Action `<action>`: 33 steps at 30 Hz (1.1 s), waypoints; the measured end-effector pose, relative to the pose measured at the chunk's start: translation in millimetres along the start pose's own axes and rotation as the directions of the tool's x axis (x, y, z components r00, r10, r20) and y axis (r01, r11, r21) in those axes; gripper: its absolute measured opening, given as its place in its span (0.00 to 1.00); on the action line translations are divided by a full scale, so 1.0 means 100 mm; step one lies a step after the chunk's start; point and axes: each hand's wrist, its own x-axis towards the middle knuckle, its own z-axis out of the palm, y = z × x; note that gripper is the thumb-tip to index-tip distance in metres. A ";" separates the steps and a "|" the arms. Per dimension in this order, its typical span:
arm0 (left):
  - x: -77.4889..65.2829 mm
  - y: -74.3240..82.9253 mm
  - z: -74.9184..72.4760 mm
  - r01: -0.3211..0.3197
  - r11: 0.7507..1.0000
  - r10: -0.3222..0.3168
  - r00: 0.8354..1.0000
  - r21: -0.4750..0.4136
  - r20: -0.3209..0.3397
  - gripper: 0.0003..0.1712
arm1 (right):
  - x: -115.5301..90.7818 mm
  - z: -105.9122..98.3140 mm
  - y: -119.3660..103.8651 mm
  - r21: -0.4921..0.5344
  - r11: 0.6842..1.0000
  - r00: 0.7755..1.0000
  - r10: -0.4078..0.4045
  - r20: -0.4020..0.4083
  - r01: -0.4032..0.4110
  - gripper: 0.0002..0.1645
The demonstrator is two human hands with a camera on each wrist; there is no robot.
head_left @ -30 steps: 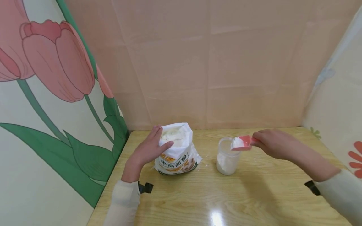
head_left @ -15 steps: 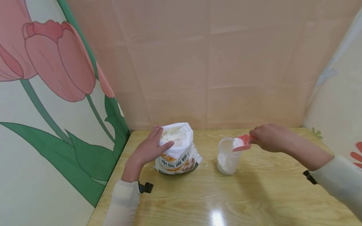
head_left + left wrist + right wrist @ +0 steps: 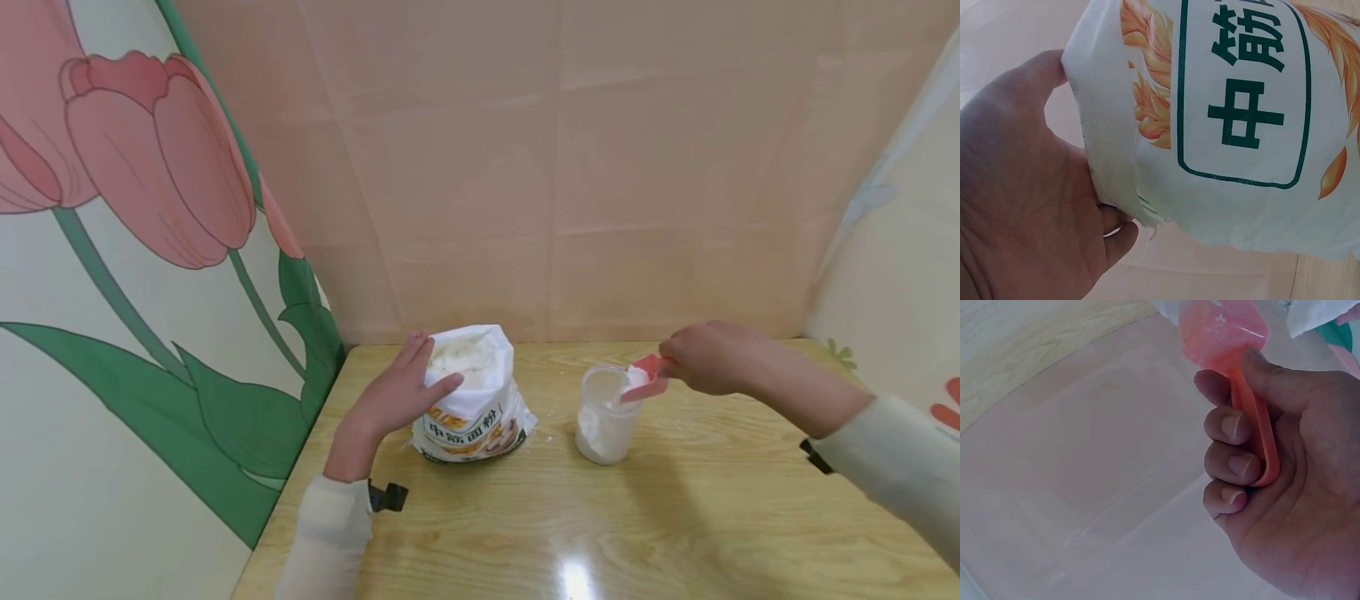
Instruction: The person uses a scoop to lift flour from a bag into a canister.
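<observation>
A white flour bag with green characters stands with its mouth open, flour showing inside. My left hand holds the bag's folded rim at the left side, thumb toward the front; in the left wrist view, its fingers bend at the edge. To the right, a clear plastic container is partly filled with flour. My right hand grips the handle of a pink scoop, which tilts over the container's mouth with white flour at its front. In the right wrist view, fingers wrap around the handle.
The wooden table carries the bag and container, with white specks of flour between them. A plain pinkish sheet hangs behind it. A wall with painted tulips borders the left side.
My right hand has risen slightly and shifted a little left, and the scoop has tipped further down toward the container. The left hand and bag stay almost in place.
</observation>
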 end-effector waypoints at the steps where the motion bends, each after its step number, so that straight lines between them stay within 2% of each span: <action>1: 0.00 0.00 0.00 0.001 1.000 -0.001 1.000 0.001 0.000 0.63 | 0.01 -0.01 0.00 0.000 1.000 1.000 -0.004 0.007 0.004 0.16; 9: 0.01 0.00 0.00 -0.001 1.000 0.001 1.000 0.005 -0.002 0.63 | 0.07 -0.07 -0.05 -0.009 1.000 0.997 0.001 0.083 0.000 0.15; 22: 0.01 0.00 0.02 0.001 1.000 -0.001 1.000 -0.011 -0.001 0.62 | 0.16 -0.15 -0.15 -0.097 0.994 0.995 -0.037 0.095 0.046 0.15; 33: 0.03 0.00 0.02 0.002 1.000 -0.002 1.000 -0.005 -0.003 0.62 | 0.18 -0.16 -0.09 -0.036 0.999 0.993 0.009 0.118 -0.004 0.15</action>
